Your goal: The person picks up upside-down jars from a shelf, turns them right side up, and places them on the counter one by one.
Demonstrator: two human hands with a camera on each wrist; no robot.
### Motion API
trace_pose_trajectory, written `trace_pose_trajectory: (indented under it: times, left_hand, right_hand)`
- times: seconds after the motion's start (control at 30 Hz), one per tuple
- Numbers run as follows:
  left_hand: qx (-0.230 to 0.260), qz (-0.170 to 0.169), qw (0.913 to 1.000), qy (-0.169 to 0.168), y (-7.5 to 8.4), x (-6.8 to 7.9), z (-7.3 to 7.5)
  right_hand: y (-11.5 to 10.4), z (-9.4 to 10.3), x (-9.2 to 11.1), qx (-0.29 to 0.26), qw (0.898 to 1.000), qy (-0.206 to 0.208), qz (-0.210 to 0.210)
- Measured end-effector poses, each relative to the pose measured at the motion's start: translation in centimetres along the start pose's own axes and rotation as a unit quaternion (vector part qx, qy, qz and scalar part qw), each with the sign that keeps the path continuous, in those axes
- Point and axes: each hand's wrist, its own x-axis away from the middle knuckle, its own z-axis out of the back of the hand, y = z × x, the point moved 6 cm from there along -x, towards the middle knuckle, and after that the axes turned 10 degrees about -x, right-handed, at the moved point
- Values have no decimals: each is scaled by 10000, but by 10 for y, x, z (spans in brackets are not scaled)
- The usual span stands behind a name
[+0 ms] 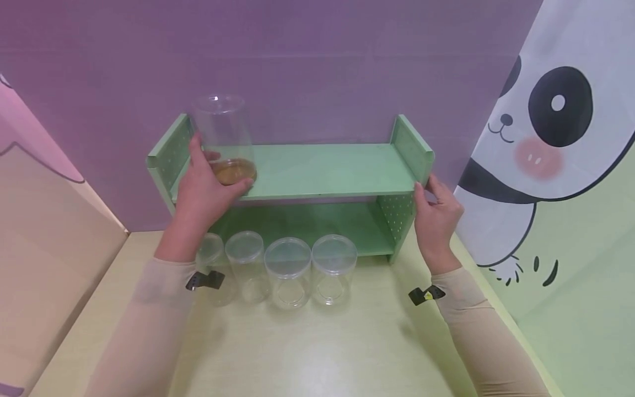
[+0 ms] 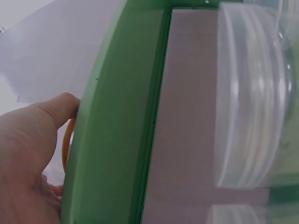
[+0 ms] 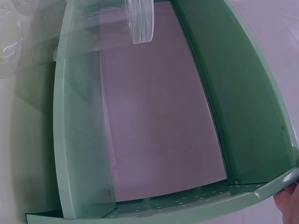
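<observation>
A two-tier green shelf rack (image 1: pixel 322 168) stands on the table against the wall. At the left end of its top board is a tall clear jar (image 1: pixel 223 129) with an amber-brown bottom. My left hand (image 1: pixel 200 184) grips this jar low down, thumb in front and fingers on its far left side. Only a sliver of amber edge (image 2: pixel 68 144) shows past the board in the left wrist view. At the other end, my right hand (image 1: pixel 439 215) holds the front edge of the rack's right side panel (image 1: pixel 415 143). Its fingertips (image 3: pixel 290 198) appear at the corner of the right wrist view.
Several clear lidded jars (image 1: pixel 288 275) stand in a row on the pale wooden table (image 1: pixel 317 353), before the lower board (image 1: pixel 307 223). The purple wall (image 1: pixel 317 66) rises directly behind the rack. A panda picture (image 1: pixel 559 107) covers the right wall.
</observation>
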Motion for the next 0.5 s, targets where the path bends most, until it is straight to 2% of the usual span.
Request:
trace_pose_trajectory:
  times: [0.17, 0.33, 0.5]
  left_hand:
    - [180, -129, 9996, -169, 2, 11, 0]
    - [591, -479, 9966, -317, 11, 33, 3]
    - [1093, -774, 9898, -479, 22, 57, 4]
  right_hand:
    - [2, 0, 1, 12, 10000, 16, -43]
    - [4, 0, 1, 2, 10000, 2, -68]
    - [2, 0, 0, 41, 10000, -46, -15]
